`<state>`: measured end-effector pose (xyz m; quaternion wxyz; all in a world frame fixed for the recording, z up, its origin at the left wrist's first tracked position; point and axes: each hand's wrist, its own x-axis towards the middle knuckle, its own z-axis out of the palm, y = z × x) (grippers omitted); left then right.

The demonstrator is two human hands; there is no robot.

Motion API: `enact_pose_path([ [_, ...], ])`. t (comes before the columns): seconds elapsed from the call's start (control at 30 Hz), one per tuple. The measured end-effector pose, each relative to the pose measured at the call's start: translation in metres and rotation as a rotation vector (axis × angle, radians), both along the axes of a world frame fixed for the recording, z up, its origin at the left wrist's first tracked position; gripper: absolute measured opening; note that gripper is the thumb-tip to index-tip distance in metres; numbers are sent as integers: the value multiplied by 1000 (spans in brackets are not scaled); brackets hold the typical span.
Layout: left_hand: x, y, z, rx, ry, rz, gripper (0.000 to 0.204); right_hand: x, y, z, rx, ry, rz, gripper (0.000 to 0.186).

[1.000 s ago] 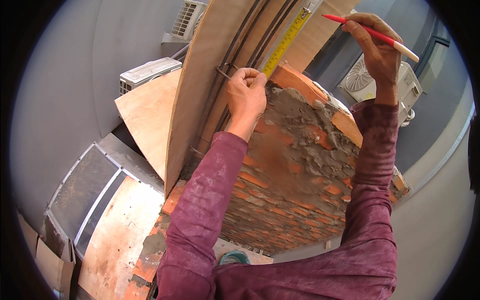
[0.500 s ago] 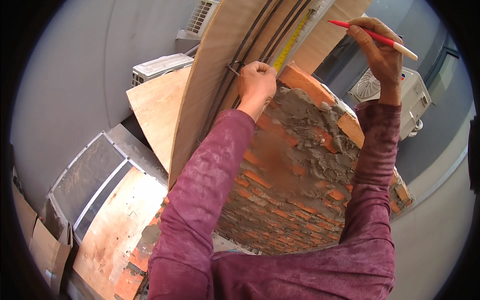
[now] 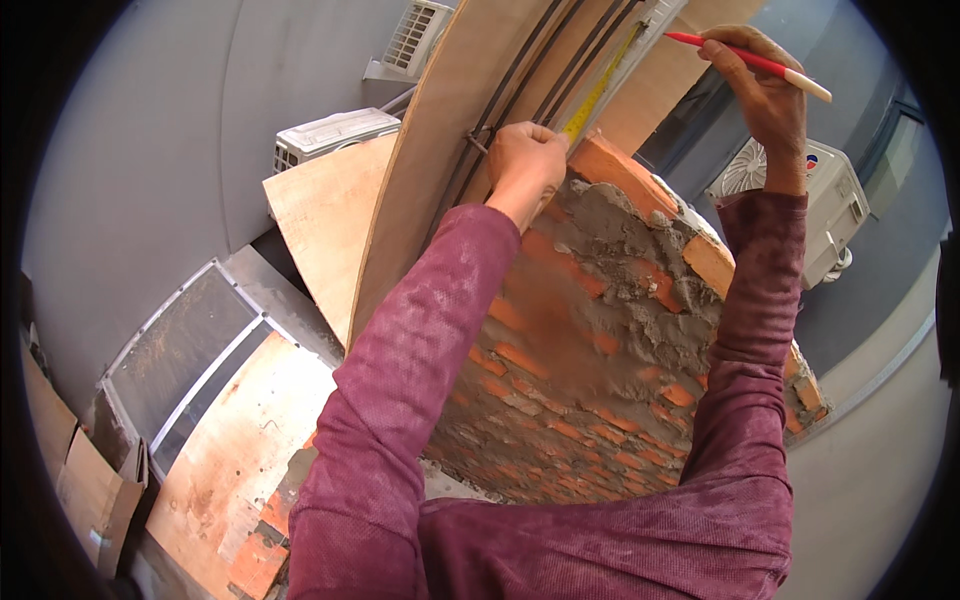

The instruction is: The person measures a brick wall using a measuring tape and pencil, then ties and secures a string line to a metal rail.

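Observation:
My left hand [image 3: 530, 165] is closed round the lower end of a yellow tape measure [image 3: 590, 103]; any case is hidden in the fist. The blade runs up from it beside a pale straight edge, along a tall plywood board. Dark steel bars [image 3: 515, 92] with a bent tie lie against the board, close to my left knuckles. Raised at the upper right, my right hand [image 3: 775, 115] grips a red marker pen [image 3: 765, 66] with a white end. Its red tip points left, near the straight edge, apart from it.
Below my hands is a brick wall [image 3: 640, 290] smeared with grey mortar. Air conditioner units stand at the right [image 3: 825, 210] and left [image 3: 335, 130]. A loose plywood sheet [image 3: 335, 215] leans behind the tall board [image 3: 415, 180]. Lower left are a framed panel [image 3: 190, 335] and a stained board [image 3: 240, 450].
The view has shifted slightly, so the board and wall sit a little lower and further right. Both hands keep their holds, and the pen tip is now closer to the straight edge.

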<state>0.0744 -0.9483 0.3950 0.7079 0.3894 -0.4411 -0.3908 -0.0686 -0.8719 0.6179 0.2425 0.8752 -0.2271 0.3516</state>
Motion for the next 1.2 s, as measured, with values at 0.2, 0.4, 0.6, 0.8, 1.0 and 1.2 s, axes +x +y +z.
enact_pose_path([
  [0.2, 1, -9, -5, -15, 20, -15, 17, 4, -32, 12, -100, 46, -110, 17],
  [0.4, -3, -3, -3, -35, 0, -23, 15, 13, -44, 14, -148, 47, -73, 15],
  [0.6, -3, -8, -6, -49, 56, -49, 15, 23, -40, 13, -175, 110, -102, 16],
  [0.8, -6, -16, -10, -23, 77, -38, 18, 25, -45, 9, -166, 149, -104, 17],
  [1.0, -5, -12, -9, -14, 59, -25, 16, 29, -43, 8, -158, 156, -136, 16],
  [1.2, -4, -12, -10, -22, 58, -16, 17, 27, -48, 12, -164, 218, -114, 15],
])
